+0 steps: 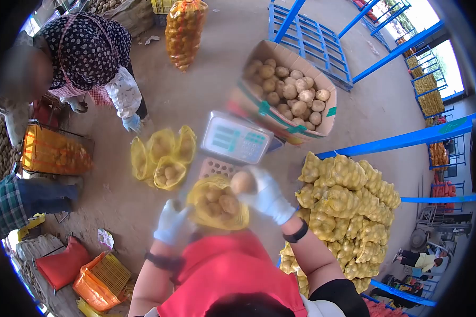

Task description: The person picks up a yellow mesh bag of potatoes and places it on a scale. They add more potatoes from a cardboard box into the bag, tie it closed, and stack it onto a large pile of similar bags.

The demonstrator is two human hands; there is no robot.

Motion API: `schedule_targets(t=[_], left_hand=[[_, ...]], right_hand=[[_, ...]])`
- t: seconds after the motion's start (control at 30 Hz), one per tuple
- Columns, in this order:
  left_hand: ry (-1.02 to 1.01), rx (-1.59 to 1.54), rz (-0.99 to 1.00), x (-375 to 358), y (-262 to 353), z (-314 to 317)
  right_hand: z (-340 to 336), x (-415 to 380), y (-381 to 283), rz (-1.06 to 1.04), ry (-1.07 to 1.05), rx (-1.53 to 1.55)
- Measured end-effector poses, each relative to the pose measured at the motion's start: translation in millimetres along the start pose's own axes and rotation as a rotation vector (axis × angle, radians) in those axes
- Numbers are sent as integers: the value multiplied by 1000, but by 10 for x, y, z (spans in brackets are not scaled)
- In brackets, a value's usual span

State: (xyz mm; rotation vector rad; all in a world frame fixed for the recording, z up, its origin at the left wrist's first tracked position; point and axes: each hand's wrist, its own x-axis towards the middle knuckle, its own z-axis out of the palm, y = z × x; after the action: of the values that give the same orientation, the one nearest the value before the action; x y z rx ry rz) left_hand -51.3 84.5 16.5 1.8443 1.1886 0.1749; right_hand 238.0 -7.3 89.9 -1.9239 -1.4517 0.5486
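Observation:
My right hand (269, 196), in a white glove, grips a potato (243, 183) above the right rim of a yellow mesh bag (205, 215). Several potatoes (222, 203) lie inside the bag, whose mouth faces up. My left hand (171, 222), also gloved, is at the bag's left side. Its fingers look apart and slightly blurred, with the tips close to the mesh. Just beyond the bag stands a scale (237, 138) with a display and keypad, and a perforated plate (217, 168) shows in front of it.
An open carton (322, 119) of potatoes stands beyond the scale. Filled yellow mesh bags (349, 206) are stacked at right, beside blue metal bars (407, 138). More small yellow bags (169, 171) sit left of the scale. A co-worker (84, 53) bends over at upper left near an orange bag (55, 150).

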Motion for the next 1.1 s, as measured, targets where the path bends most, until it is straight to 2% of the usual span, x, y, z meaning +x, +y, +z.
schedule_targets(t=[0.03, 0.1, 0.17, 0.2, 0.23, 0.3, 0.33, 0.37, 0.4, 0.5, 0.53, 0.6, 0.63, 0.7, 0.77, 0.8, 0.83, 0.87, 0.9, 0.97, 1.03, 1.1], left_hand=[[82, 63, 59, 30, -118, 46], [121, 13, 69, 142, -142, 64], [115, 4, 67, 239, -53, 35], [79, 25, 79, 289, -54, 37], [67, 51, 65, 317, -53, 67], [42, 103, 36, 379, -51, 127], [-13, 86, -115, 453, 13, 156], [-67, 69, -264, 493, 58, 187], [13, 12, -228, 477, 78, 211], [-5, -110, -195, 442, 67, 274], [-13, -55, -188, 446, 64, 280], [-31, 52, -173, 462, 66, 296], [-9, -8, -212, 462, 120, 259], [33, -132, -296, 400, 282, 127], [75, -13, 44, 310, 144, 45], [162, -25, 60, 322, 107, 65], [186, -39, 48, 311, 130, 48], [210, -53, 36, 301, 154, 30], [235, -67, 25, 292, 178, 12], [252, -66, 29, 261, 180, 1], [266, -71, 20, 215, 253, -30], [266, -58, -14, 175, 322, -39]], right_hand=[[-259, 135, 102, 1, 67, 37], [-701, 475, 151, 226, 316, 648], [-931, 612, 437, 448, 463, 338], [-804, 584, 418, 382, 448, 196], [-597, 527, 193, 369, 226, 355], [67, 273, -44, 45, -286, 151], [347, 225, -228, 170, -624, 123], [1202, -74, 70, -107, -227, -444], [1399, 3, 133, 18, -221, -489], [1649, 166, 442, 60, -426, -648], [1679, 202, 509, 55, -394, -612], [1265, 324, 258, 111, -429, -390], [1025, 347, 143, 139, -449, -279], [688, 309, 132, 216, -347, -59], [262, 325, 186, 212, -304, 86], [63, 368, 321, 193, -215, 192], [-235, 486, 325, 304, -202, 354], [-426, 593, 496, 278, -55, 620], [-724, 751, 507, 298, 29, 655], [-1126, 1040, 569, 496, 241, 695], [-1281, 1356, 1443, 444, 304, 55], [-1353, 1612, 2013, 605, 42, -166]])
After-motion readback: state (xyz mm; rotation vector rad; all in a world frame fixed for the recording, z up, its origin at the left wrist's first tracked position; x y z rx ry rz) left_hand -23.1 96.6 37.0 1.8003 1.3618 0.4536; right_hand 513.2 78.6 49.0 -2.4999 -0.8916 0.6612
